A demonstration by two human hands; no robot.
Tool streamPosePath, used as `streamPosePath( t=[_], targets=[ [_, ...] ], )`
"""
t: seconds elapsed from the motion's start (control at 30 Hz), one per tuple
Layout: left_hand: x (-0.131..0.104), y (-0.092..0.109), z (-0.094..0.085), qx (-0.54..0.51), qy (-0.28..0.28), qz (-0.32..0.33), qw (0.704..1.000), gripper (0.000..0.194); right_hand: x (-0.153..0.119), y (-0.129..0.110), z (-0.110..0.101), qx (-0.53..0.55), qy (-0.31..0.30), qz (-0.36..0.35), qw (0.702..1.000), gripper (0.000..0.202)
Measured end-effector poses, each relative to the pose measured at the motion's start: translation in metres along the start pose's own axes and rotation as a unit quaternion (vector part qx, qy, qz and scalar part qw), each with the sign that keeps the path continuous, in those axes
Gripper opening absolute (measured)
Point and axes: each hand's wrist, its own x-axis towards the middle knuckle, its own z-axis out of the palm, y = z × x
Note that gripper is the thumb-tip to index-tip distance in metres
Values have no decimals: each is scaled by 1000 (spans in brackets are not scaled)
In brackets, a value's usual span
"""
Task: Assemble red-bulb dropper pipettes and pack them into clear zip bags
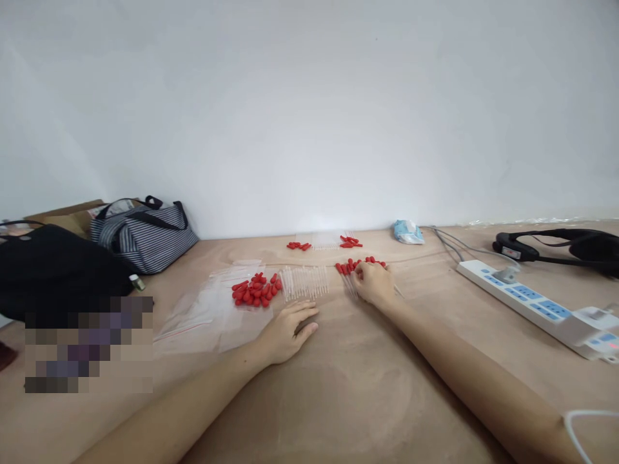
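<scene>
My left hand [290,330] rests on the table with its fingers stretched out, close to a row of thin clear pipette tubes [304,283]. Beside those tubes a pile of red rubber bulbs [256,290] lies on clear plastic zip bags [193,316]. Farther right, my right hand [374,283] is bent over a row of droppers [345,267], thin tubes with red bulbs on their far ends. Its fingers are closed in a pinch on a dropper in that row, and the hand hides part of the row.
Near the wall lie more red bulbs [298,246] and tubes on a bag. A blue and white packet [409,232] stands behind. On the right are a power strip [522,299], cables and a black headset [556,248]. A striped bag [145,235] and a black bag [53,270] stand left.
</scene>
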Motion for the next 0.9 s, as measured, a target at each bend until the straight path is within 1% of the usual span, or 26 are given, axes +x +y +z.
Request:
streamPosePath(
  t=[0.1,0.2,0.27,0.33,0.4,0.47,0.53,0.57,0.63,0.7,0.8,0.9],
  targets=[
    [0,0,0,6,-5,1,1000,30,2,-24,2,5,-32,-4,999,25],
    [-1,0,1,8,-6,4,1000,30,9,-49,9,9,-88,40,995,27],
    [-2,1,2,11,1,9,1000,29,14,-61,14,12,-108,65,992,29],
    [-2,1,0,28,19,13,999,27,19,-67,18,13,-109,74,991,31],
    [0,-2,-5,73,61,-6,995,23,22,-70,20,15,-111,76,991,30],
    [4,-11,-16,138,125,-65,980,21,24,-69,22,17,-114,73,991,28],
    [9,-25,-31,186,179,-159,953,21,24,-69,22,21,-118,70,990,26],
    [12,-34,-39,205,190,-210,937,22,24,-68,23,22,-119,69,990,25],
    [16,-50,-54,234,185,-294,908,26,24,-68,23,25,-121,66,990,25],
    [20,-65,-64,230,154,-343,898,30,23,-68,22,27,-120,62,990,26],
    [27,-78,-70,219,126,-361,898,29,20,-67,17,29,-114,58,991,29],
    [34,-82,-71,215,117,-366,898,23,10,-60,10,35,-90,35,995,29]
  ],
)
